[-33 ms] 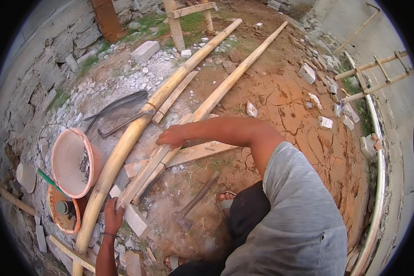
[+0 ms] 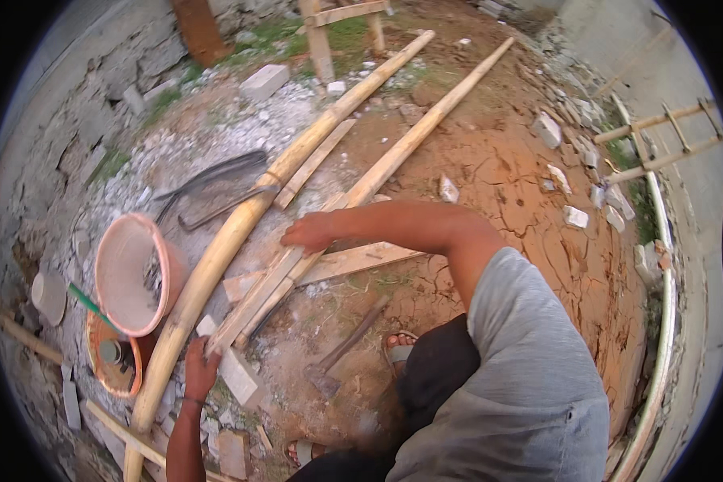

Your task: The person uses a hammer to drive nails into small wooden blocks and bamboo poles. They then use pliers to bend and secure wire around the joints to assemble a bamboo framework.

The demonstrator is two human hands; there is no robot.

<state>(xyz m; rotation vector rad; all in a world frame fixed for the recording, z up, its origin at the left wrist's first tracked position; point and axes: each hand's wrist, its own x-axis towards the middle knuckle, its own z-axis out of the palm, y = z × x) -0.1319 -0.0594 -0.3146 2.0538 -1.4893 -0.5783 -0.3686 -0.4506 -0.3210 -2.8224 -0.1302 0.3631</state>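
Note:
A narrow wooden plank (image 2: 253, 299) lies along the near part of a long pale pole (image 2: 426, 126), slanting from lower left to upper right. My right hand (image 2: 309, 232) is closed over the plank's upper part, its fingers wrapped over the edge. At the near end my left hand (image 2: 200, 366) grips the plank's tip, with the fingertips partly hidden. A flat board (image 2: 361, 259) crosses beneath the plank. Below that near end rests a pale block (image 2: 241, 379). On the soil to the right of the plank is a hatchet (image 2: 347, 347), touched by neither hand.
A thick bamboo pole (image 2: 209, 269) runs left of the plank. Beyond it stand a pinkish bucket (image 2: 119, 277) and an orange container (image 2: 96, 377). A handsaw (image 2: 225, 207) leans on the bamboo. Rubble (image 2: 193, 153) covers the far left; a bamboo ladder (image 2: 659, 165) is at right.
The whole view has shifted slightly, so things sit a little farther right. Both hands keep their places on the plank.

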